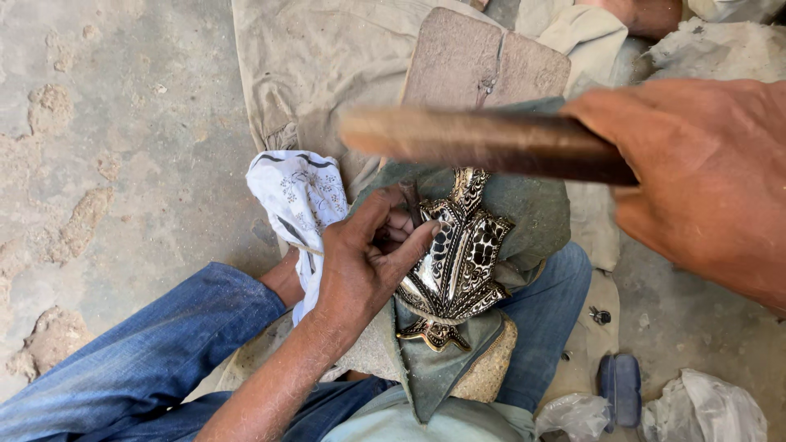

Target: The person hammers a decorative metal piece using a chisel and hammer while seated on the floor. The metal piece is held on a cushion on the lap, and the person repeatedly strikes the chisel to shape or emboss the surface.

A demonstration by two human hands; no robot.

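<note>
My left hand [368, 258] pinches a thin metal chisel [409, 200] upright against an engraved black-and-silver metal piece [458, 254]. That piece rests on a grey-green cloth [524, 205] over my lap. My right hand [704, 176] is raised close to the camera and grips a brown wooden handle [483, 141], blurred, which crosses above the piece. The handle's head cannot be seen. A white patterned cloth [299, 200] lies beside and under my left wrist.
A worn flat block [483, 61] lies on a beige cloth [319, 57] spread over the concrete floor [106, 123]. A small blue object [620, 389] and crumpled plastic bags [704, 409] lie at the lower right. My jeans-clad legs [131, 360] frame the work.
</note>
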